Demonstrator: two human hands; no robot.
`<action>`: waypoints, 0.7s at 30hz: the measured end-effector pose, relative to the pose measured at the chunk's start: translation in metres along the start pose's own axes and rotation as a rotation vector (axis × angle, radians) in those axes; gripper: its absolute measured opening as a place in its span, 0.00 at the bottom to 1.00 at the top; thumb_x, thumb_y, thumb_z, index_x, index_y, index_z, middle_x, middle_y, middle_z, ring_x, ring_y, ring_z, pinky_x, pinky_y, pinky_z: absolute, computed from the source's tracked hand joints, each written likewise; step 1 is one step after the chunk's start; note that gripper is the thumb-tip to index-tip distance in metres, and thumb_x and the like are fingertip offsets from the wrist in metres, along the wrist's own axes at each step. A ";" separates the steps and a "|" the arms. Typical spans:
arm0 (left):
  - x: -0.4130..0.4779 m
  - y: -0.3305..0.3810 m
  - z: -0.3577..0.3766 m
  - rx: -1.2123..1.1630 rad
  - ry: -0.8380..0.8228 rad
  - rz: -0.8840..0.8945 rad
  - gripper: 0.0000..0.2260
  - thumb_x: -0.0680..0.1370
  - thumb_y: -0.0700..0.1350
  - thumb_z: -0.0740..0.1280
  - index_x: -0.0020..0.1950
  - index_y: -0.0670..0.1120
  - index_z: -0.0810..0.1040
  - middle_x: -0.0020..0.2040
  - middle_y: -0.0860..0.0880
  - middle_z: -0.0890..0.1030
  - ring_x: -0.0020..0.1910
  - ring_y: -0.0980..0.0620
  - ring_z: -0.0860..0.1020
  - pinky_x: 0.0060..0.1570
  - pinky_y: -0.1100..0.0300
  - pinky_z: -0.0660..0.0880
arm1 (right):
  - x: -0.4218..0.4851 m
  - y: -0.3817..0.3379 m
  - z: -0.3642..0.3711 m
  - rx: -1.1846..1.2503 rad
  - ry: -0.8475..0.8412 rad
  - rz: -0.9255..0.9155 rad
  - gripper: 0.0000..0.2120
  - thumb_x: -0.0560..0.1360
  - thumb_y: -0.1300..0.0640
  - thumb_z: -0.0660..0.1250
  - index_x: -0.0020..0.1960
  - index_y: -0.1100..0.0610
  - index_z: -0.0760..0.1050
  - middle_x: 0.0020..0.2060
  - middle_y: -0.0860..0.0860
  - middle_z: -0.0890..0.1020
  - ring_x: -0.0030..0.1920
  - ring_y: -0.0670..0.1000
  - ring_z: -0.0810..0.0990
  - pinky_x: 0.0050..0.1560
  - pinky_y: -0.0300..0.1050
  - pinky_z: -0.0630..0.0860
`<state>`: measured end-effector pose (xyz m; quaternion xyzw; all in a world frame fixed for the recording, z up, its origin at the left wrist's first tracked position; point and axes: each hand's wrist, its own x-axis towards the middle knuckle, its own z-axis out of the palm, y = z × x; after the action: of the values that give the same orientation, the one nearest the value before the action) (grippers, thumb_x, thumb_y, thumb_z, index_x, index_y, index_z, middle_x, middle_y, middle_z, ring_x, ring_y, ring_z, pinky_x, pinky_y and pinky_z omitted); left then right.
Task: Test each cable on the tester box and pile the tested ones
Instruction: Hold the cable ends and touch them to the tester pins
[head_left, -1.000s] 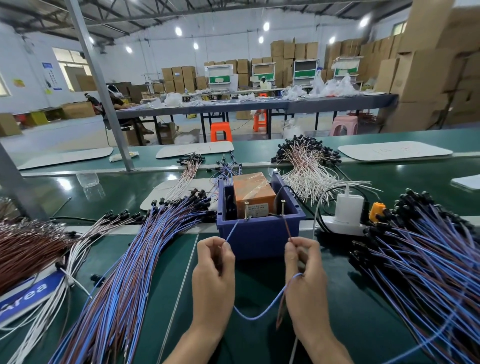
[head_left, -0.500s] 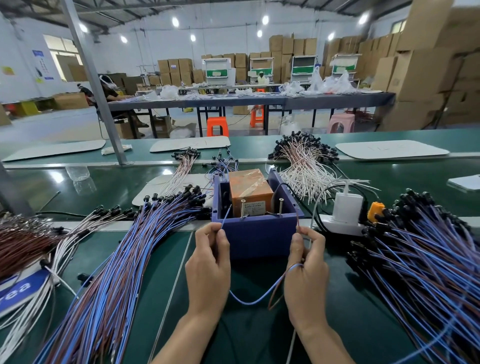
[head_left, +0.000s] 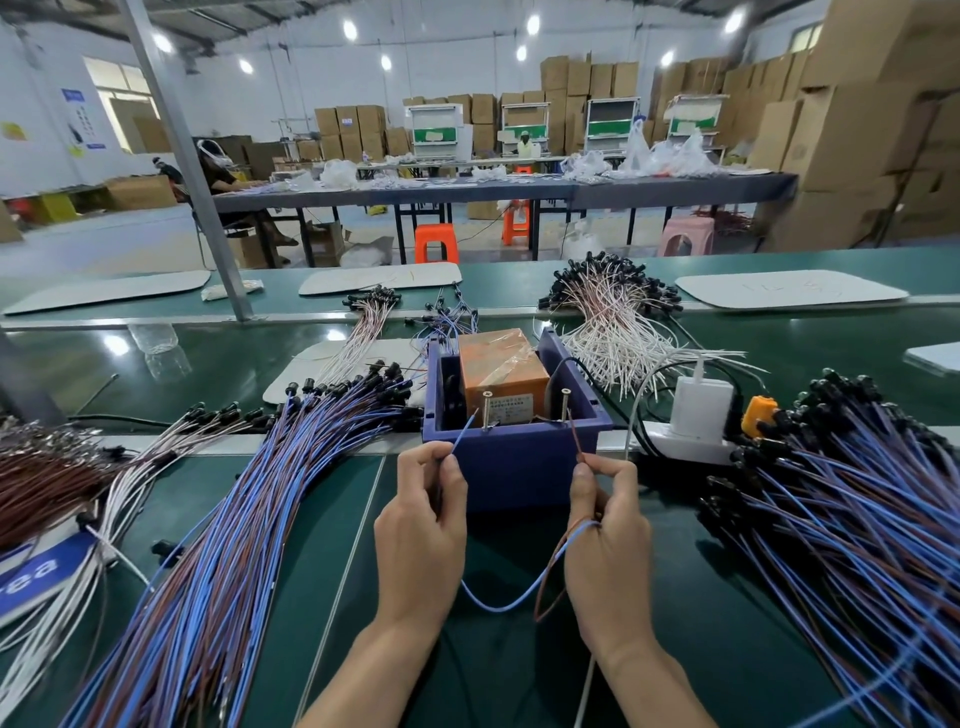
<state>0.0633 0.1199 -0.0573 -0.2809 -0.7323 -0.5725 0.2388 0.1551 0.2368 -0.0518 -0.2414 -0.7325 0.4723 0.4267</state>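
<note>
Blue wire (head_left: 498, 605): lower centre; pinched near its end between thumb and forefinger of the left hand (head_left: 421, 525), tip slanting up to the left pin (head_left: 487, 410); whether they touch cannot be told. Its slack sags in a loop between the hands and runs into the right hand's fingers.
Brown wire (head_left: 545, 597): pinched by the right hand (head_left: 608, 545), tip rising just beside the right pin (head_left: 564, 405); a loop hangs below that hand.
Grips: both clamped, left on blue, right on brown.
Box (head_left: 514, 467): purple, open-topped, centre of the frame, just above the hands on the green bench (head_left: 311, 597); a taped orange block (head_left: 501, 374) sits inside, behind the pins.
In the way: the box's near wall stands between hands and pins; both wire tips pass over its rim.
Left pile (head_left: 234, 545): blue-and-brown cables fanned from lower left up to the box's left wall, black caps uppermost.
Right pile (head_left: 857, 519): same cables, filling the right edge, near the right hand.
Far left: brown cables (head_left: 41, 483); whitish cables (head_left: 78, 571) over a blue label (head_left: 31, 577).
Above the box: white cables (head_left: 613, 327), a small bundle (head_left: 363, 332).
Right of the box: white charger (head_left: 698, 405) on a power strip (head_left: 685, 441); a black lead (head_left: 576, 364) arcs over the box's right wall.
</note>
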 end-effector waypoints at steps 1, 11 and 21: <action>0.000 0.000 0.000 -0.003 0.000 0.003 0.05 0.82 0.57 0.58 0.55 0.59 0.70 0.45 0.59 0.81 0.38 0.52 0.80 0.36 0.50 0.76 | 0.000 0.000 0.000 0.004 -0.003 0.002 0.11 0.76 0.35 0.51 0.50 0.39 0.68 0.28 0.40 0.78 0.28 0.46 0.75 0.28 0.38 0.67; 0.000 -0.005 0.001 -0.007 -0.011 0.023 0.02 0.82 0.55 0.59 0.54 0.60 0.70 0.41 0.58 0.80 0.36 0.53 0.79 0.35 0.56 0.74 | 0.001 0.002 -0.001 0.029 -0.010 0.012 0.05 0.83 0.45 0.55 0.49 0.39 0.69 0.26 0.43 0.77 0.25 0.45 0.73 0.24 0.35 0.66; 0.000 -0.004 0.002 -0.017 -0.019 0.022 0.01 0.84 0.52 0.60 0.54 0.57 0.71 0.40 0.59 0.80 0.35 0.55 0.77 0.33 0.63 0.72 | 0.000 0.000 -0.001 0.017 -0.006 -0.013 0.05 0.83 0.46 0.56 0.49 0.41 0.69 0.26 0.41 0.77 0.25 0.44 0.73 0.24 0.33 0.64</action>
<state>0.0602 0.1210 -0.0609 -0.2963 -0.7266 -0.5735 0.2355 0.1558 0.2370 -0.0523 -0.2315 -0.7313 0.4764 0.4297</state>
